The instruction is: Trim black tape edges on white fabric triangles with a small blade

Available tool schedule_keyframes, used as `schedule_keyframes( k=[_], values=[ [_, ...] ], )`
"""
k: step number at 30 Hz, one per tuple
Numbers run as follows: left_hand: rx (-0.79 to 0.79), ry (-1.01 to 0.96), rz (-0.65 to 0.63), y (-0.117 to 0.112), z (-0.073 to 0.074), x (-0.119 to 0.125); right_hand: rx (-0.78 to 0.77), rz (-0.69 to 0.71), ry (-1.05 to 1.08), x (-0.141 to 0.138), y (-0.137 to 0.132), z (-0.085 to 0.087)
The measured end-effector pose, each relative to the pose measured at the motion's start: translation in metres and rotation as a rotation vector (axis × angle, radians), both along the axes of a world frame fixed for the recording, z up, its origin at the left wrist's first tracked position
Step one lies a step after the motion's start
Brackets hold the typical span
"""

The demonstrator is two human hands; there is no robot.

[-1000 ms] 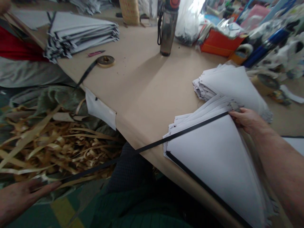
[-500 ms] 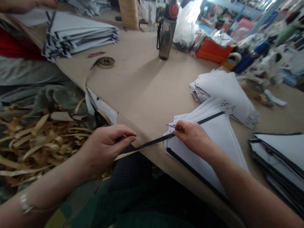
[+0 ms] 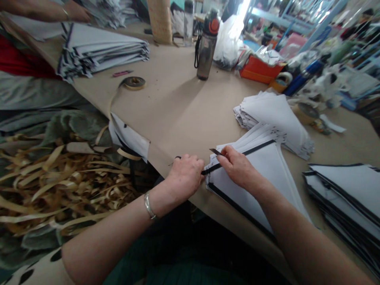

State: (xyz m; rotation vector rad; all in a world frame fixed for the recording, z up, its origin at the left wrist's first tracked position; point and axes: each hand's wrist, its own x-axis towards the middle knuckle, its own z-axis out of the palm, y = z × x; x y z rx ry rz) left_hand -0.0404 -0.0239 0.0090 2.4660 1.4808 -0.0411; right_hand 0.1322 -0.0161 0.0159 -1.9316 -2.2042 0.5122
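Note:
My left hand point(image 3: 187, 177) is closed on a strip of black adhesive tape point(image 3: 212, 168) at the left corner of a white sheet point(image 3: 261, 170). The fingertips are partly hidden behind its knuckles. My right hand point(image 3: 237, 163) pinches a small dark blade point(image 3: 216, 152), its tip pointing left just above the tape. That hand rests over the sheet, which tops a fanned stack. More black tape runs along the sheet's upper and lower edges.
A second white stack point(image 3: 276, 118) lies behind, and black-edged sheets point(image 3: 347, 182) lie at right. A tape roll point(image 3: 134, 82), pink cutter point(image 3: 122, 73) and bottle point(image 3: 206, 49) stand farther back. Peeled tan strips point(image 3: 68, 186) heap at left. Another person's hand point(image 3: 77, 11) is at upper left.
My left hand has moved right to the sheet's corner and closed on the tape there. My right hand has shifted slightly, and the blade shows more clearly.

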Motion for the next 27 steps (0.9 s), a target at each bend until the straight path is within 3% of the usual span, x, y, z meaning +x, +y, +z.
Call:
schedule_keyframes(
  k=[3, 6, 15, 23, 27],
  values=[
    [-0.053, 0.011, -0.006, 0.008, 0.004, -0.002, 0.002, 0.034, 0.133, 0.01, -0.013, 0.008],
    [-0.104, 0.027, -0.031, 0.015, 0.008, -0.005, 0.029, 0.073, 0.129, 0.008, -0.025, 0.008],
    [-0.173, 0.08, -0.074, 0.019, 0.018, -0.001, -0.087, 0.044, -0.162, -0.014, -0.031, -0.011],
    [-0.2, -0.016, -0.113, 0.018, 0.008, 0.005, -0.11, 0.062, -0.288, -0.027, -0.029, -0.012],
    [-0.21, -0.206, -0.118, 0.019, 0.0, -0.001, -0.096, 0.055, -0.098, -0.018, -0.028, -0.005]
  ],
)
